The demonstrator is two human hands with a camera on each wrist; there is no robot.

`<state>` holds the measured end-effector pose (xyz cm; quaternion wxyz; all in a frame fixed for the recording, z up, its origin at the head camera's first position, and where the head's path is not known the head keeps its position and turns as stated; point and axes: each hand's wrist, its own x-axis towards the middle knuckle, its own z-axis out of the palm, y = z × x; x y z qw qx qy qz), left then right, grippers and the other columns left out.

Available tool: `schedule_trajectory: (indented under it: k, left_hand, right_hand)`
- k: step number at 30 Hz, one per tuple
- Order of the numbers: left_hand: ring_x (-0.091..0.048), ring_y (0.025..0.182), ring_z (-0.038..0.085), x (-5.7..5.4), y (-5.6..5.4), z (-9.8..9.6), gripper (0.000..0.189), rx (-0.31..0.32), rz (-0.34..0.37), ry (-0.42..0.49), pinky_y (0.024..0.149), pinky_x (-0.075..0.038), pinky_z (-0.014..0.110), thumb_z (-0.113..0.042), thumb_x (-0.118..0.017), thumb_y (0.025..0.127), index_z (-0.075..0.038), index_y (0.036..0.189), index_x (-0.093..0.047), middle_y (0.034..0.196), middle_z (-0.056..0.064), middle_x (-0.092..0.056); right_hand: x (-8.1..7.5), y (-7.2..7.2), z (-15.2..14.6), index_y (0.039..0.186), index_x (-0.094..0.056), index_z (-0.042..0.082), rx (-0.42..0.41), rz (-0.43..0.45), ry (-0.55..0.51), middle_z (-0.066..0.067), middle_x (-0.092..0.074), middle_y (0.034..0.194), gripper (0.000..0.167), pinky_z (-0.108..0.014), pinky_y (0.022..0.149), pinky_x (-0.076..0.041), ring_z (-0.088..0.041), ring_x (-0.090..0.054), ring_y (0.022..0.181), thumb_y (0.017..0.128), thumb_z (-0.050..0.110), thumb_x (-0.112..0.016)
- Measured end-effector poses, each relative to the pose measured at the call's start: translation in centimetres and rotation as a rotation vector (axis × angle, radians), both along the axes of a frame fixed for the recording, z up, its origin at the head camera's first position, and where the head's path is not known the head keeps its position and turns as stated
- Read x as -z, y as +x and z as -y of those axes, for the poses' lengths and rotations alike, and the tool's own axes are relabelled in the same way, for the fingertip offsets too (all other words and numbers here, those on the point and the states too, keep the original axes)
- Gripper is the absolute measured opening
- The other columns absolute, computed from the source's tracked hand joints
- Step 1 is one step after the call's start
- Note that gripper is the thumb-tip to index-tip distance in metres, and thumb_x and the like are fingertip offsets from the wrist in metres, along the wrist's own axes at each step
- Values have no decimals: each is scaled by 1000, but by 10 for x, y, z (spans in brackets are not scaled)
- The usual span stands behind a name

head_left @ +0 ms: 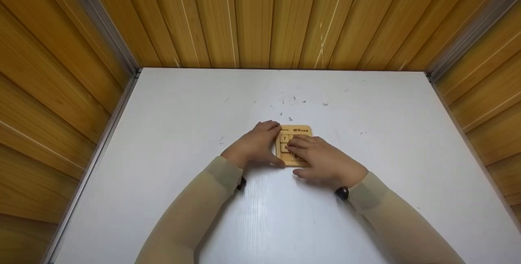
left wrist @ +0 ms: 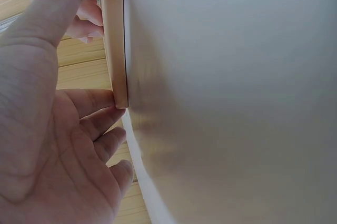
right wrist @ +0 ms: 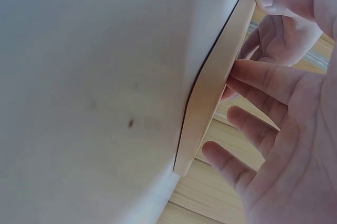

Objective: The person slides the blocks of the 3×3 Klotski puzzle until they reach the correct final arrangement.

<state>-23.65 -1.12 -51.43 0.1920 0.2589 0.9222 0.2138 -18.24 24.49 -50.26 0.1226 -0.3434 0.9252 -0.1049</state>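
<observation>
**On a white surface (head_left: pixel 171 113), handwork apparently midway**

Near the surface's middle, left hand (head_left: pixel 256 144) in a grip, thumb and fingers at the left corners of a wooden number board (head_left: pixel 291 128); right hand (head_left: pixel 325 156) loose, fingertips over the board. Inside, tile 7 (head_left: pixel 284 138) above tile 8 (head_left: pixel 285 147), bare slot (head_left: pixel 285 158) below; rest mostly covered. Seems unfinished; cannot tell how much done or left.

From here I see a white table (head_left: pixel 252 219), a flat wooden number puzzle (head_left: pixel 288 127) lying near its middle. Taking the far edge as twelve, dark specks (head_left: pixel 304 101) dot the top at the puzzle's twelve o'clock, fainter marks (head_left: pixel 222 139) at nine.
</observation>
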Motion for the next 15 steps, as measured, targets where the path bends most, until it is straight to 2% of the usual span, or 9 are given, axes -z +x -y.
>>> schedule_trajectory:
  k: [15]
  left_hand:
    - [-17, 180, 27, -3, 3, 0, 124, 6, -16, -8, 149, -17, 43, -56, -97, 86, -10, 180, -30, 190, 4, -27]
  right_hand:
    - [0, 6, 0, 169, -54, 8, 12, 7, 7, -9, -47, 181, 79, -62, 142, -31, -37, -34, 174, 103, 48, -71]
